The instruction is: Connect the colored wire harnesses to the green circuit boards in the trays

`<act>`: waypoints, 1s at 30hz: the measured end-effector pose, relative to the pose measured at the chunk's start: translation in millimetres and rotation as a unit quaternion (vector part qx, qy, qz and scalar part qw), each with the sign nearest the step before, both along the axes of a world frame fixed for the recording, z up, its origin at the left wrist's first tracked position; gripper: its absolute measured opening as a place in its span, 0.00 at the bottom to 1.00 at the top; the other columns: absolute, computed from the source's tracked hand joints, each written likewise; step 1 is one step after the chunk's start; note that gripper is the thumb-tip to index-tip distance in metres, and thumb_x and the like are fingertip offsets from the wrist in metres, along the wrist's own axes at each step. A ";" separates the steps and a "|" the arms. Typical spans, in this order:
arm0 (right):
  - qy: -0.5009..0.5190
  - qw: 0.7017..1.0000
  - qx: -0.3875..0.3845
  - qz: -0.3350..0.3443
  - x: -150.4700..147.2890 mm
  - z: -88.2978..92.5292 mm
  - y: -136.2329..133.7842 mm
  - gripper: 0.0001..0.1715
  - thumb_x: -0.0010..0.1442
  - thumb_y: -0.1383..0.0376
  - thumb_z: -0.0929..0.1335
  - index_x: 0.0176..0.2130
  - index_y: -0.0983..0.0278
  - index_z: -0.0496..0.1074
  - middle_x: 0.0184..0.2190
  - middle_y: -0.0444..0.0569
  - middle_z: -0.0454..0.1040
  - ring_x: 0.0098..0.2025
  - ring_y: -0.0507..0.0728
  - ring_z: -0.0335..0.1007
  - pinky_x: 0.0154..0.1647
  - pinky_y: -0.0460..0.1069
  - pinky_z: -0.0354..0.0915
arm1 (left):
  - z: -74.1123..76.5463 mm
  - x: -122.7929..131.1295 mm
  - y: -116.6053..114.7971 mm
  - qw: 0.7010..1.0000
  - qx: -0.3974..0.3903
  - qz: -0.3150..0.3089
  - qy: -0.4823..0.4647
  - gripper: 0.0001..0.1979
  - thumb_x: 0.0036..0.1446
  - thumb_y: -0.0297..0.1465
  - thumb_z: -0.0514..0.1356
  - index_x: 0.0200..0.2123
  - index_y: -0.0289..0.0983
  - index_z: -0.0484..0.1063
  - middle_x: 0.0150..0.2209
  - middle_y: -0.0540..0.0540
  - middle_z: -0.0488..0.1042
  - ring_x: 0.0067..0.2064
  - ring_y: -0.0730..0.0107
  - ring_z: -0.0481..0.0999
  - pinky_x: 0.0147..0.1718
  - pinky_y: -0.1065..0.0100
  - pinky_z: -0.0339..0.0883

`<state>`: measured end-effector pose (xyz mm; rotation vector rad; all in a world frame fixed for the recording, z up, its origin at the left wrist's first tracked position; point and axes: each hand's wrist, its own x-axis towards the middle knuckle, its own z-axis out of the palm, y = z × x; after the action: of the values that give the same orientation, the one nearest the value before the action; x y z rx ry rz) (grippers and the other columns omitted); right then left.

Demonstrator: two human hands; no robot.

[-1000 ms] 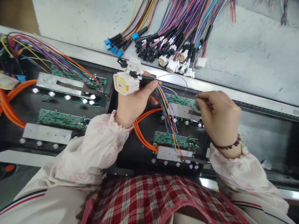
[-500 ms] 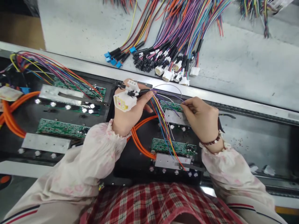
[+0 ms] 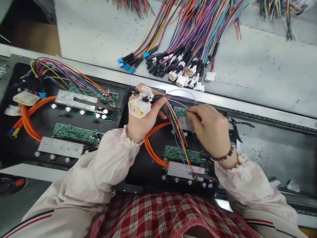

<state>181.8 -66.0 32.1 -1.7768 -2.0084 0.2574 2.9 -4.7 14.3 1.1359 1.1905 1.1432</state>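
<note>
My left hand [image 3: 145,120] is closed round a wire harness, whose white connectors [image 3: 140,107] rest over the back of the hand. Its coloured wires [image 3: 177,125] fan out to the right and hang down over a green circuit board [image 3: 185,155]. To the right, my right hand [image 3: 210,127] pinches thin wires of the same harness between thumb and forefinger; the exact wires at the fingertips are hard to make out. A metal plate [image 3: 185,123] on an upper board shows partly behind the right fingertips.
Behind the metal rail [image 3: 99,71] lie many loose harnesses [image 3: 195,36] with blue, black and white connectors. Left stands another black housing with boards and thick orange cables [image 3: 29,122]. Black-handled pliers [image 3: 239,127] lie right of my right hand.
The whole view has shifted, with the scene sitting further right. My right hand has moved slightly closer to my left hand and turned a little, its fingertips now lower on the wires.
</note>
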 end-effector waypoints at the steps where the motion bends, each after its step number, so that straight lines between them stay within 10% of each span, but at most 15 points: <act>1: 0.014 1.000 0.011 -0.012 -1.4 -0.1 2.8 0.06 0.65 0.67 0.66 0.38 0.64 0.74 0.34 0.48 0.78 0.35 0.54 0.74 0.35 0.48 0.65 | 0.3 0.3 0.3 1.000 -0.001 -0.001 0.004 0.13 0.51 0.33 0.73 0.33 0.41 0.71 0.35 0.48 0.77 0.29 0.66 0.80 0.16 0.70 0.75; 13: 0.027 0.999 0.004 0.018 -6.0 -21.5 21.7 0.03 0.63 0.67 0.68 0.36 0.62 0.73 0.31 0.42 0.79 0.31 0.51 0.75 0.30 0.46 0.62 | -6.7 -0.7 -0.4 1.000 0.004 -0.004 -0.007 0.20 0.48 0.38 0.75 0.34 0.40 0.68 0.34 0.48 0.76 0.31 0.63 0.81 0.16 0.70 0.75; 30: -0.008 0.998 -0.055 -0.015 -10.2 -1.1 12.5 0.05 0.66 0.62 0.66 0.38 0.58 0.72 0.34 0.48 0.78 0.37 0.58 0.74 0.35 0.53 0.65 | -16.6 -0.7 2.3 0.999 0.022 -0.014 0.026 0.12 0.53 0.36 0.72 0.34 0.46 0.70 0.34 0.54 0.79 0.29 0.64 0.80 0.14 0.64 0.70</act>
<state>171.7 -53.4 31.0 -1.8793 -2.0112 0.3511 2.2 -2.4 -2.3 1.2182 1.1907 1.1288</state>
